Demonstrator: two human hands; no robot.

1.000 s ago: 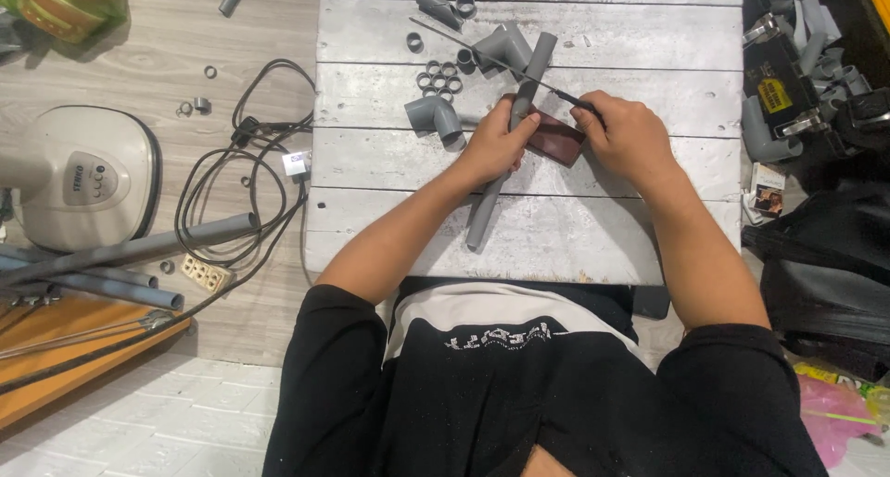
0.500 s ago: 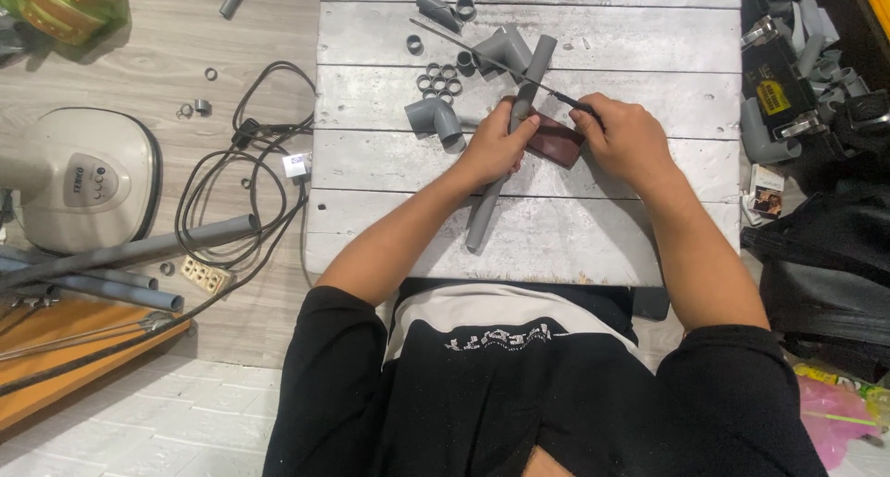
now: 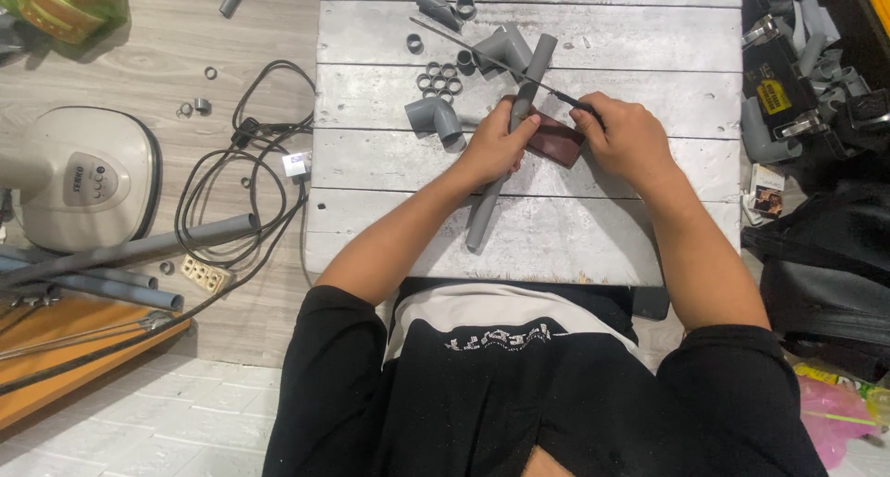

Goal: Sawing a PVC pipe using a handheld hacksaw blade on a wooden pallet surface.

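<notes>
Grey plastic pipe (image 3: 496,185) lies diagonal across the white plank table (image 3: 649,227), upper part propped on a dark reddish-brown block (image 3: 554,136), lower end pointing back toward the person's body. Left hand (image 3: 496,148) is wrapped around the pipe at mid-length, pressing it down just beside the block. Right hand (image 3: 630,139) is closed on the handle end of a thin saw blade (image 3: 491,58), which runs up-left over the pipe; can't tell if the teeth touch it. Pipe looks light, stiff and smooth, so prob. prone to roll or slip: best grip is close to the block w/ a full wrap, as the left hand has it now. Elbow fitting (image 3: 434,117), small cut rings (image 3: 440,78) and other fittings (image 3: 501,46) sit near, just beyond the left hand.
</notes>
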